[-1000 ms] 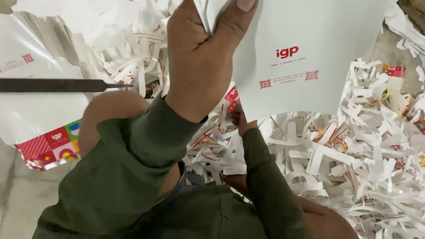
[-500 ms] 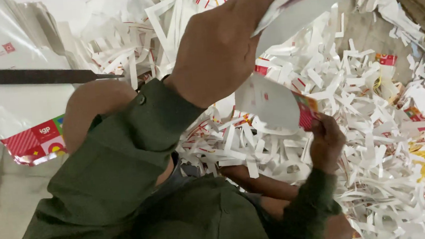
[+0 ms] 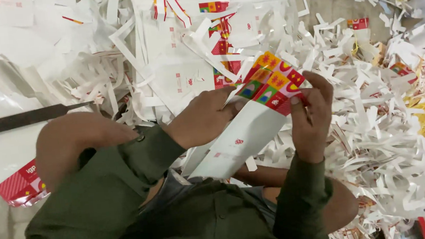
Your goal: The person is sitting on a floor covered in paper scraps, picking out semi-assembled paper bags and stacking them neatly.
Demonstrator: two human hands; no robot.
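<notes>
Card's (image 3: 247, 132) lower end behind left hand (image 3: 202, 118), blade's (image 3: 23, 119) handle cut off at left edge, floor probably buried under scraps (image 3: 387, 119)

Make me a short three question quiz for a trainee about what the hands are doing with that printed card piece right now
1. True or false: both hands grip the white card piece with the colourful patterned end.
2. Which thing lies on the white sheets at the left edge? A: a dark flat blade B: a pair of scissors C: a roll of tape.
3. What covers the floor to the right of the right hand?

Key
1. True; the left hand and the right hand hold it from either side.
2. A, the dark flat blade.
3. A heap of white paper offcut strips.
</notes>
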